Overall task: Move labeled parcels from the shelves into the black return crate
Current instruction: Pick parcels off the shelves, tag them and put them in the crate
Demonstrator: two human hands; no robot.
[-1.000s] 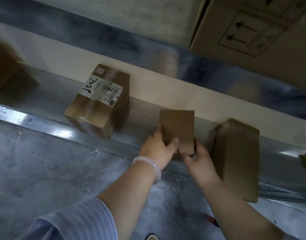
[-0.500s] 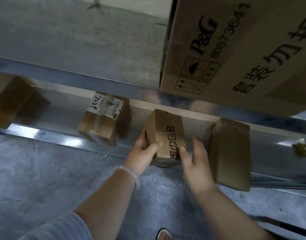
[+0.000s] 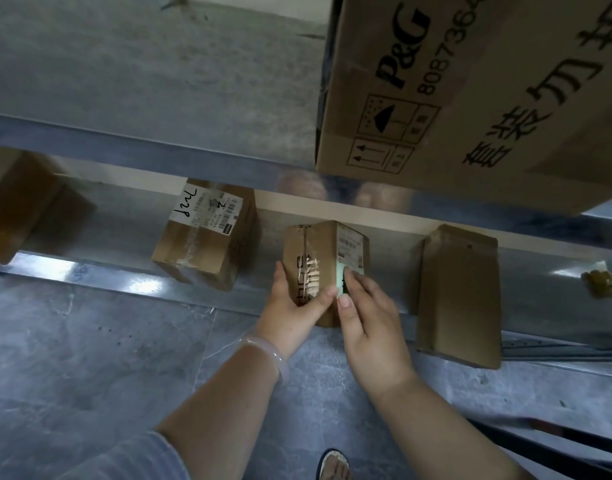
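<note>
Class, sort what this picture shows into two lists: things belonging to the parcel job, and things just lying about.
Job: small labelled parcel, held by left hand and right hand; second labelled parcel on the shelf.
Lying about: P&G carton; plain brown package; yellowish object.

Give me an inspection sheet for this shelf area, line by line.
Surface: metal lower shelf, parcels standing on it.
Job's things: small parcel held at the shelf's front edge, label showing; labelled parcel to its left; plain flat parcel to its right; black return crate not in view.
Clutter: small yellow object at the shelf's far right.
Hands: left hand grips the small parcel's left side; right hand holds its labelled side.
Cables: nothing seen.
Surroundings: large P&G carton on the shelf above; grey tiled floor below.
</note>
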